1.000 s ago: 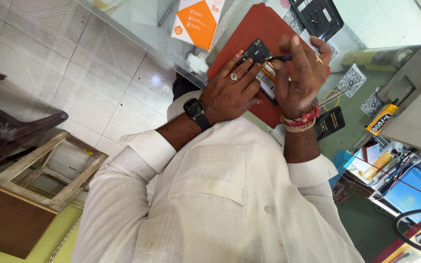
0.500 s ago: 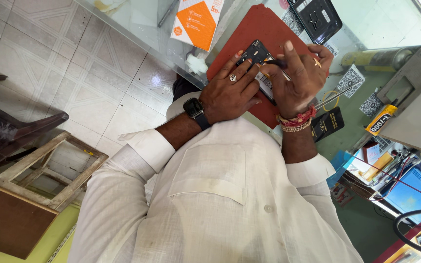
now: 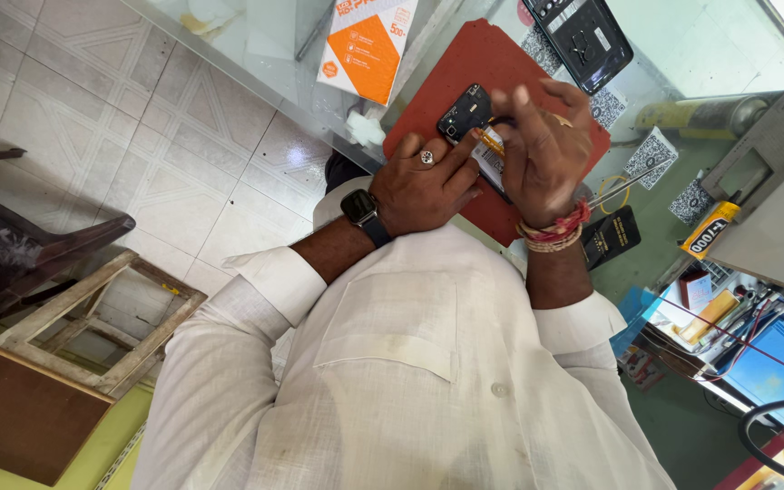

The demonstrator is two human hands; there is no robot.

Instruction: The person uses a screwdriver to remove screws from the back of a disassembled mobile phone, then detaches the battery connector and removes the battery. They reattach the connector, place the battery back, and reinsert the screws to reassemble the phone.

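In the head view, an opened black phone (image 3: 466,111) lies on a red mat (image 3: 465,63) on the glass surface (image 3: 265,45), between and partly under both hands. The left hand (image 3: 424,181) presses down on the phone's near end with a pointing finger. The right hand (image 3: 542,154) curls over its right side, fingertips pinched together above it; what they pinch cannot be told.

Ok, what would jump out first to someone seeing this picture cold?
Two hands, the left hand with a ring and the right hand, meet over an opened phone on a red mat near the top centre. Left of it lies an orange and white box on the glass counter.
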